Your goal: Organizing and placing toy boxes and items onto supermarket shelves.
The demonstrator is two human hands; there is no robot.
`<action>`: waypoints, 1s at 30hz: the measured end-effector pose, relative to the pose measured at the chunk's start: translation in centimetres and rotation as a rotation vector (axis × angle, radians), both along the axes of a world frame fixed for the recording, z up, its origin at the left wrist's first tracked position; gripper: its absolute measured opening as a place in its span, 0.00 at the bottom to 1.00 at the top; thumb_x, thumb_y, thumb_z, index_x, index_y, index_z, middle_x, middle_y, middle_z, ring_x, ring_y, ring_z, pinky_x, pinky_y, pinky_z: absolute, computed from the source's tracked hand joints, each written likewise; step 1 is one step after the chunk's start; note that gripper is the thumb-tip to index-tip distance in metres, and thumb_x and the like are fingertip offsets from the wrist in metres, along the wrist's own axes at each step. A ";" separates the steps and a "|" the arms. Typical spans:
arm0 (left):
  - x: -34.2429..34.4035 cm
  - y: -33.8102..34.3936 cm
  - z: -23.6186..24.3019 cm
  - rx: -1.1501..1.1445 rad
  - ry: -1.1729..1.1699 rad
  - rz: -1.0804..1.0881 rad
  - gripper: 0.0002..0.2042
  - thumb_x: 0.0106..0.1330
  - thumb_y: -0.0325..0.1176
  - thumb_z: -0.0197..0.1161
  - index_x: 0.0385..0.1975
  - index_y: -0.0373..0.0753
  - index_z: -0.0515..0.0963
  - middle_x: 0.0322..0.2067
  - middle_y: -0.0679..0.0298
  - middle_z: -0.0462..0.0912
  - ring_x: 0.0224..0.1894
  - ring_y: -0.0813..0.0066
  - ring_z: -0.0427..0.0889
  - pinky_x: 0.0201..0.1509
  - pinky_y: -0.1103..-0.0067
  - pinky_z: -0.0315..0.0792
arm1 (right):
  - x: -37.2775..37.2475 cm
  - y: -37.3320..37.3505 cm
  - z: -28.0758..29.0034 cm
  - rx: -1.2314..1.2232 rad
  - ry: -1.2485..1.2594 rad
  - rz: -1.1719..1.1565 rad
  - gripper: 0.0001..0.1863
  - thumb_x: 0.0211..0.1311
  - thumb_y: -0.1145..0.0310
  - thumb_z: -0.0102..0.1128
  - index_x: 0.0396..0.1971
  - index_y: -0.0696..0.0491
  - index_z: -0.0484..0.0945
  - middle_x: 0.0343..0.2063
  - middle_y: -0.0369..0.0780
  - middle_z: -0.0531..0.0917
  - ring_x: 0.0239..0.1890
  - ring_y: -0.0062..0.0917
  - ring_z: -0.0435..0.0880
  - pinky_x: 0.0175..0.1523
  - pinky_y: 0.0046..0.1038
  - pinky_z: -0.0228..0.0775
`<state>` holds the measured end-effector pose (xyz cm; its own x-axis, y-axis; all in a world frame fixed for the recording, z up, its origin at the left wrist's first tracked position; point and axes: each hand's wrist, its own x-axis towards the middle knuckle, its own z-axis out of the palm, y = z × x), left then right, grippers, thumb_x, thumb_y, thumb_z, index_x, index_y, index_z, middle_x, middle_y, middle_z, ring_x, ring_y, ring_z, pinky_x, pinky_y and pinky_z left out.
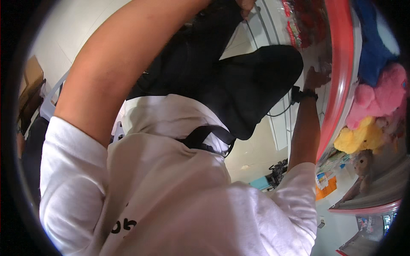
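Observation:
My left arm crosses the upper left and runs out at the top edge. A small bit of a hand (245, 7), seemingly my left hand, shows at the top beside a white frame; most of it is cut off, and what it holds is hidden. At the right, my right hand (317, 78) is in shadow in front of a glossy clear panel (322, 47) with a red rim (341, 64). Its fingers are too dark to make out. A black band with a small device (303, 94) and a cable sits on my right wrist.
Blue, pink (380, 94) and yellow plush toys (361, 135) lie beyond the red rim. Red items (301, 21) show at the upper right. My black-trousered knee (265, 81) is bent beside white framing. Dark gear (278, 170) lies on the floor; a cardboard box (33, 77) stands far left.

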<state>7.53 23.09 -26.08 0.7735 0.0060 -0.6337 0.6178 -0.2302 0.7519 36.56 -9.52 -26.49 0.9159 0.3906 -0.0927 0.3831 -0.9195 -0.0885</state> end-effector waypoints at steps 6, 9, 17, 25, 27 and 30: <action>2.7 -2.3 4.1 0.319 0.059 -0.116 0.34 0.49 0.46 0.66 0.58 0.45 0.68 0.61 0.52 0.64 0.62 0.54 0.62 0.57 0.66 0.63 | 9.7 -7.0 -5.7 0.197 -0.470 0.214 0.38 0.47 0.44 0.62 0.52 0.58 0.70 0.50 0.52 0.74 0.47 0.44 0.76 0.49 0.46 0.68; 3.8 -2.5 4.0 0.494 0.222 -0.340 0.40 0.48 0.50 0.66 0.63 0.46 0.61 0.64 0.51 0.58 0.65 0.52 0.57 0.62 0.65 0.58 | 8.0 -5.5 -2.0 0.230 -0.440 0.210 0.38 0.47 0.44 0.62 0.52 0.58 0.70 0.49 0.52 0.74 0.47 0.44 0.76 0.49 0.46 0.68; 2.6 -1.4 0.9 0.458 0.037 -0.380 0.42 0.48 0.50 0.66 0.64 0.44 0.56 0.66 0.51 0.52 0.67 0.51 0.52 0.65 0.64 0.54 | 6.9 -4.1 -2.3 0.263 -0.404 0.209 0.38 0.46 0.44 0.63 0.52 0.56 0.70 0.49 0.50 0.75 0.47 0.44 0.76 0.48 0.45 0.67; 2.3 -2.0 2.0 0.317 0.105 -0.228 0.42 0.48 0.47 0.66 0.64 0.41 0.57 0.64 0.49 0.56 0.66 0.58 0.53 0.65 0.70 0.53 | 4.3 -6.9 -2.5 0.280 -0.442 0.240 0.38 0.45 0.43 0.63 0.53 0.55 0.70 0.48 0.49 0.76 0.46 0.44 0.76 0.48 0.45 0.67; 1.9 -1.7 0.6 0.295 0.030 -0.138 0.41 0.48 0.46 0.66 0.64 0.39 0.58 0.64 0.51 0.58 0.65 0.60 0.56 0.64 0.71 0.53 | 3.7 -7.4 -1.8 0.280 -0.450 0.251 0.38 0.45 0.43 0.63 0.53 0.55 0.70 0.48 0.49 0.76 0.46 0.44 0.76 0.48 0.45 0.67; 0.7 -1.3 -1.6 0.168 -0.057 -0.010 0.40 0.48 0.43 0.66 0.63 0.40 0.59 0.63 0.52 0.60 0.65 0.61 0.56 0.65 0.73 0.51 | 2.4 -8.2 -1.5 0.290 -0.447 0.260 0.39 0.44 0.43 0.63 0.53 0.54 0.70 0.47 0.48 0.76 0.46 0.44 0.76 0.48 0.45 0.67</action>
